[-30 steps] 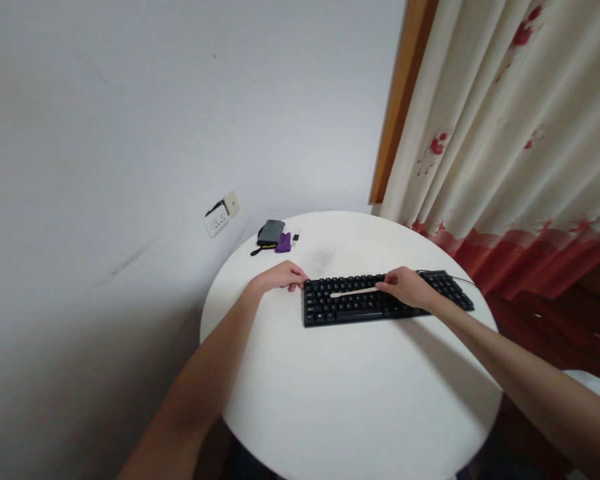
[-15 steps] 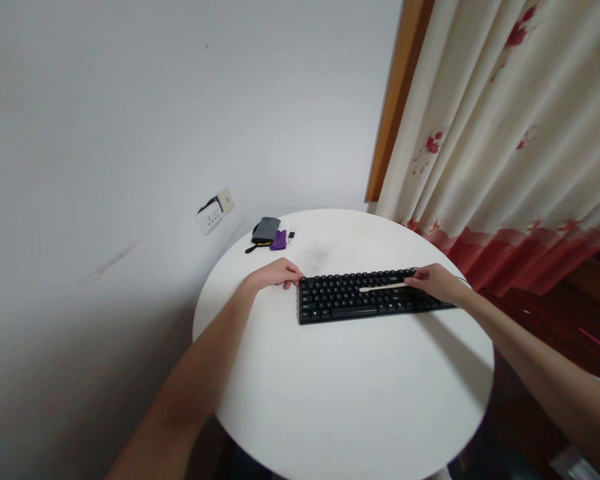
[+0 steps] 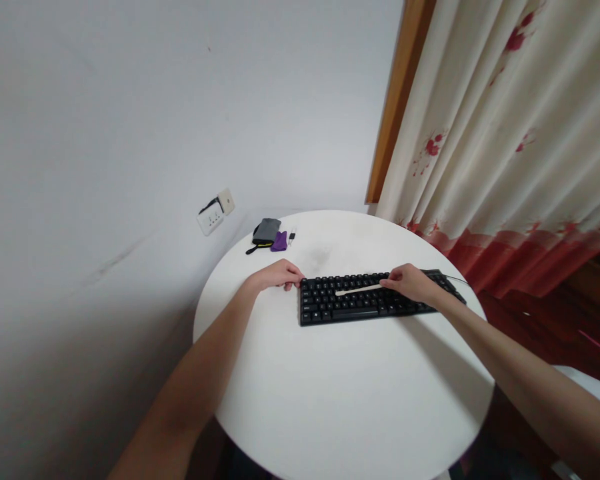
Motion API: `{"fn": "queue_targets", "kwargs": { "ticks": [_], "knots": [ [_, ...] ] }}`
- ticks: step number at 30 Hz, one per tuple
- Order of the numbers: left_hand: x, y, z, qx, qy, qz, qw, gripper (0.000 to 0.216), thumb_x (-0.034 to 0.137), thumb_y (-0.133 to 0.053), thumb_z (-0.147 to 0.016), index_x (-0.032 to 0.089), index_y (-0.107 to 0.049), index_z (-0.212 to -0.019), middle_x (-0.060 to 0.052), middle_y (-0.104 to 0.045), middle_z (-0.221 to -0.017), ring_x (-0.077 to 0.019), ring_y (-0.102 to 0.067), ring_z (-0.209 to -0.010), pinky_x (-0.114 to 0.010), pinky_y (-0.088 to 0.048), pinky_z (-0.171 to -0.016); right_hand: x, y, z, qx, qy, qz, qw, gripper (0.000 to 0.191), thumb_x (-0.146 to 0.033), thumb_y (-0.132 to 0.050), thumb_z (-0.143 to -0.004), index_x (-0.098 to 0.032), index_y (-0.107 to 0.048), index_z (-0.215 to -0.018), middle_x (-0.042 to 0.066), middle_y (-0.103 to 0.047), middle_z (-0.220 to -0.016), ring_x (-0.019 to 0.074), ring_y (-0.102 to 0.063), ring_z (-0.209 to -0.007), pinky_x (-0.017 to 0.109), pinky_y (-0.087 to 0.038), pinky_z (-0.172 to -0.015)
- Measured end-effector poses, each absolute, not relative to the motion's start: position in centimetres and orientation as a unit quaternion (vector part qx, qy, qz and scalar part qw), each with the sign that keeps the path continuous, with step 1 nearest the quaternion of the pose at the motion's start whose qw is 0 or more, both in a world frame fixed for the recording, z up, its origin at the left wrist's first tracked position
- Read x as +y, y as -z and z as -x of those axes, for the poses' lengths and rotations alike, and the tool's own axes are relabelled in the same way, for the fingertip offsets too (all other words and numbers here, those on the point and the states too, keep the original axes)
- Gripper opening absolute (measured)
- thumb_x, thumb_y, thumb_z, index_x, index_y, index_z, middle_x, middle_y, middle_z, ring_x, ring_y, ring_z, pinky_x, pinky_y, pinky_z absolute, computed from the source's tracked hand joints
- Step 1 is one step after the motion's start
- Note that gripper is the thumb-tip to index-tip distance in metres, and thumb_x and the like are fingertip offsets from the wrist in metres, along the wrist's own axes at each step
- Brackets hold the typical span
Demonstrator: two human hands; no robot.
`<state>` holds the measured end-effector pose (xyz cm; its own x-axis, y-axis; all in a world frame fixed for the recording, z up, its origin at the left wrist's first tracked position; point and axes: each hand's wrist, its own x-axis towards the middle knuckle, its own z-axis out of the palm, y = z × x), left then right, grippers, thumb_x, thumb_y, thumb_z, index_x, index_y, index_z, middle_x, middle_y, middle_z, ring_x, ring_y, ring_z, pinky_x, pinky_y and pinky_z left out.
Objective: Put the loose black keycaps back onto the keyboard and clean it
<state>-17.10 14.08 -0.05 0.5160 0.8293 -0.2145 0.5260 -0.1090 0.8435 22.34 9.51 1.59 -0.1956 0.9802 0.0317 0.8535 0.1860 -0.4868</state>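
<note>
A black keyboard lies across the middle of a round white table. My left hand rests on the table at the keyboard's left end, fingers curled down and touching its corner. My right hand is over the right half of the keys, its fingers pinched on one end of a thin pale stick. The stick lies along a key row and points left.
A grey pouch, a purple item and a small clip lie at the table's far edge by the white wall. A wall socket is left of them. A cream curtain with red flowers hangs at the right.
My right hand slid right along the keyboard with the stick, then came back left toward the middle. My left hand stayed at the keyboard's left end.
</note>
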Motion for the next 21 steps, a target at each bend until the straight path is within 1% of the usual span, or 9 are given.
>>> {"fn": "queue_targets", "kwargs": {
  "ticks": [2, 6, 10, 15, 21],
  "knots": [
    [14.0, 0.0, 17.0, 0.469, -0.158, -0.726, 0.477, 0.027, 0.033, -0.064, -0.072, 0.012, -0.076, -0.085, -0.007, -0.070, -0.075, -0.0111, -0.054, -0.054, -0.021, -0.034, -0.047, 9.5, -1.5, -21.6, -0.759, -0.186, 0.602, 0.167, 0.039, -0.054, -0.062, -0.079, -0.018, -0.068, -0.065, 0.004, -0.067, -0.062, 0.0161, -0.056, -0.058, 0.028, -0.039, -0.057],
    [13.9, 0.0, 17.0, 0.465, -0.161, -0.724, 0.483, 0.027, 0.032, -0.064, -0.071, 0.012, -0.076, -0.085, -0.006, -0.070, -0.074, -0.0110, -0.054, -0.054, -0.021, -0.037, -0.049, 9.3, -1.6, -21.4, -0.760, -0.176, 0.604, 0.162, 0.039, -0.054, -0.062, -0.079, -0.018, -0.067, -0.064, 0.003, -0.066, -0.061, 0.0159, -0.057, -0.058, 0.028, -0.039, -0.057],
    [14.0, 0.1, 17.1, 0.468, -0.154, -0.722, 0.485, 0.028, 0.032, -0.064, -0.071, 0.012, -0.076, -0.086, -0.007, -0.071, -0.076, -0.0111, -0.054, -0.054, -0.021, -0.034, -0.048, 9.2, -1.7, -22.6, -0.758, -0.177, 0.608, 0.160, 0.041, -0.055, -0.060, -0.081, -0.018, -0.068, -0.064, 0.003, -0.066, -0.061, 0.0159, -0.057, -0.057, 0.028, -0.039, -0.056],
    [14.2, 0.2, 17.2, 0.459, -0.158, -0.731, 0.479, 0.030, 0.036, -0.064, -0.073, 0.012, -0.077, -0.086, -0.008, -0.070, -0.076, -0.0110, -0.053, -0.053, -0.022, -0.035, -0.049, 9.6, -1.2, -25.5, -0.736, -0.166, 0.634, 0.169, 0.043, -0.059, -0.065, -0.076, -0.018, -0.069, -0.063, 0.003, -0.066, -0.060, 0.0159, -0.056, -0.056, 0.028, -0.038, -0.055],
    [13.9, -0.2, 17.0, 0.477, -0.146, -0.727, 0.471, 0.030, 0.035, -0.063, -0.072, 0.012, -0.077, -0.086, -0.007, -0.071, -0.077, -0.0110, -0.054, -0.054, -0.021, -0.031, -0.047, 9.4, -0.8, -30.3, -0.698, -0.178, 0.665, 0.197, 0.048, -0.064, -0.065, -0.072, -0.017, -0.070, -0.063, 0.002, -0.060, -0.052, 0.0139, -0.050, -0.049, 0.027, -0.036, -0.049]
  ]
}}
